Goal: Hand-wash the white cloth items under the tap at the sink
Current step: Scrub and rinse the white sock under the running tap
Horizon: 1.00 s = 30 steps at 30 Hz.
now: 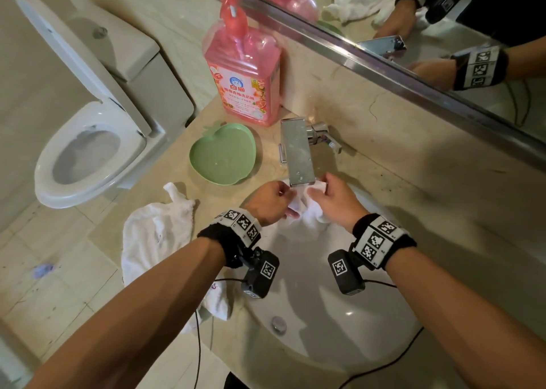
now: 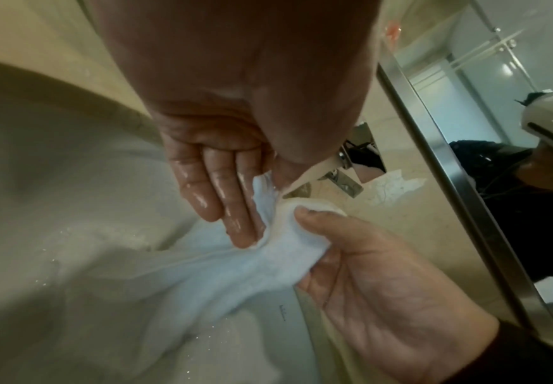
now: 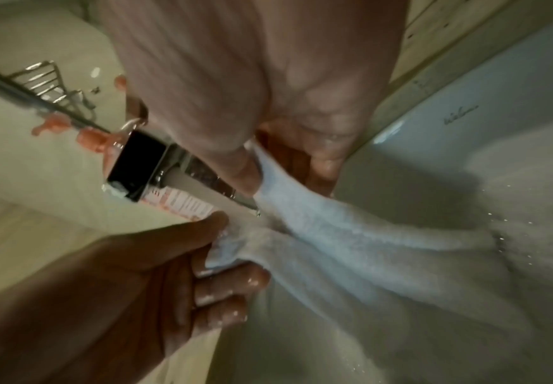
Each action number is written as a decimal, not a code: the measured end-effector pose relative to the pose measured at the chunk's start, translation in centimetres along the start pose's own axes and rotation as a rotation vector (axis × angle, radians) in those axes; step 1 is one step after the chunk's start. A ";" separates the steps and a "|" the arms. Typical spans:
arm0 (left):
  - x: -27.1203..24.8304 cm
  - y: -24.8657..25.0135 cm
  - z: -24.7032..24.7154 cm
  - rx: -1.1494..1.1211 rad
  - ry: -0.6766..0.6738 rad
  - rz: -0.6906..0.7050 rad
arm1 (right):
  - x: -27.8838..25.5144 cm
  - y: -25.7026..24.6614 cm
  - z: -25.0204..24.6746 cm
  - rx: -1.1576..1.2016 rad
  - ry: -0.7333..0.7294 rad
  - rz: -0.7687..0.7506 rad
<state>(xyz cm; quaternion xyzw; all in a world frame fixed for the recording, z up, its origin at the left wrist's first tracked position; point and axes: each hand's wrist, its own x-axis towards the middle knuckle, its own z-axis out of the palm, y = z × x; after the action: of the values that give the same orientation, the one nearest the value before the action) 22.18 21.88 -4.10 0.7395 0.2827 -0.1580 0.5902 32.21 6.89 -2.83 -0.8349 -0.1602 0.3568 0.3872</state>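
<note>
Under the tap [image 1: 297,152], over the sink [image 1: 339,323], our left hand [image 1: 270,201] and right hand [image 1: 334,199] pinch one wet white cloth [image 1: 310,211]; a second cloth [image 1: 156,235] waits on the worktop [image 1: 413,199], apparently unwashed.

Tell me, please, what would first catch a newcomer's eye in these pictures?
Both hands, left hand and right hand, pinch a wet white cloth just under the flat chrome tap, over the white sink basin. A tall pink detergent bottle stands behind a green apple-shaped dish, and a second white cloth lies crumpled on the counter, left of the basin.
</note>
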 end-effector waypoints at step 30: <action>-6.1 2.5 -4.1 0.274 0.035 0.186 | -6.4 -5.1 -1.1 0.158 0.064 -0.337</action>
<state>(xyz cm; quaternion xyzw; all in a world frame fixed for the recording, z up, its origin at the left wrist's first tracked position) 18.45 24.04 2.33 0.8387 0.1989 -0.1267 0.4910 28.57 6.15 4.60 -0.7743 -0.2567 0.2718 0.5106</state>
